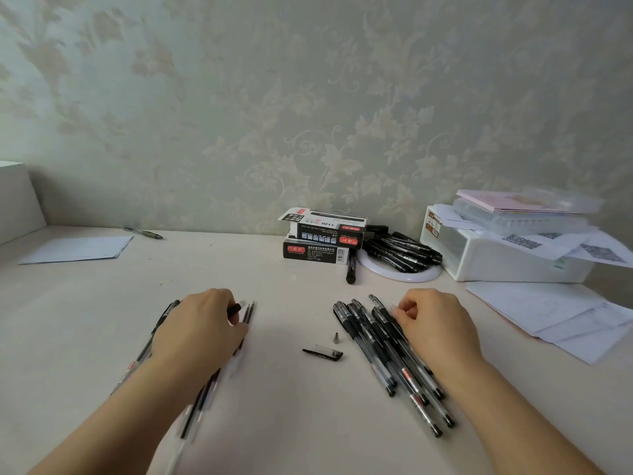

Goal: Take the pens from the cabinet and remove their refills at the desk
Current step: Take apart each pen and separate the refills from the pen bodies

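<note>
On the pale desk (274, 406), a pile of several black gel pens (383, 351) lies right of centre. My right hand (438, 327) rests on the pile's far right side, its fingers curled and pinching a pen there. My left hand (198, 327) lies over a loose spread of refills and clear pen barrels (202, 402), fingers curled round a black-tipped pen part (235, 308). Thin refills (249, 311) stick out past its fingers. Between the hands lie a pen cap (323, 353) and a small metal tip cone (336, 337).
Two stacked black pen boxes (318, 240) stand at the back by the wall, with a heap of black markers (400, 250) on a white ring beside them. A white storage box (507, 258) and loose papers (565, 320) fill the right. A sheet (78, 250) and one pen (144, 232) lie far left.
</note>
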The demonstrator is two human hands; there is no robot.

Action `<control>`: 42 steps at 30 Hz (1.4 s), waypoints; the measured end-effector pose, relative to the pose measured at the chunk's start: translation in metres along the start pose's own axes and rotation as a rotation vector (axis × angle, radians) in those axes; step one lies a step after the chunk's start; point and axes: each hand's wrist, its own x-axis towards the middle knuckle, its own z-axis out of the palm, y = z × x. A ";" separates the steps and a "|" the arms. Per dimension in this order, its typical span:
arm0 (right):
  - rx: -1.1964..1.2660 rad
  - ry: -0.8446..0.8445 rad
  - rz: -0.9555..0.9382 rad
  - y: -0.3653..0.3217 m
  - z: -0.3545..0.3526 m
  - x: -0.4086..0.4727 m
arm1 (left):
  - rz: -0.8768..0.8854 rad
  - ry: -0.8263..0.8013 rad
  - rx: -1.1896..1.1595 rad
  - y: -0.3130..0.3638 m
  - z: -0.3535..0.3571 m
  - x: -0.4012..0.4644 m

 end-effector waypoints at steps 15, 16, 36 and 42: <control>0.188 0.061 -0.312 -0.034 0.009 -0.019 | 0.017 -0.035 0.119 0.003 0.015 0.002; 0.195 0.055 -0.316 -0.034 0.009 -0.019 | 0.013 -0.039 0.123 0.003 0.015 0.002; 0.894 -0.223 -0.066 -0.049 0.010 -0.023 | 0.375 0.128 -0.337 0.035 0.009 -0.009; 1.154 -0.408 0.028 -0.056 0.014 -0.028 | 0.519 0.022 -0.399 0.043 0.023 -0.018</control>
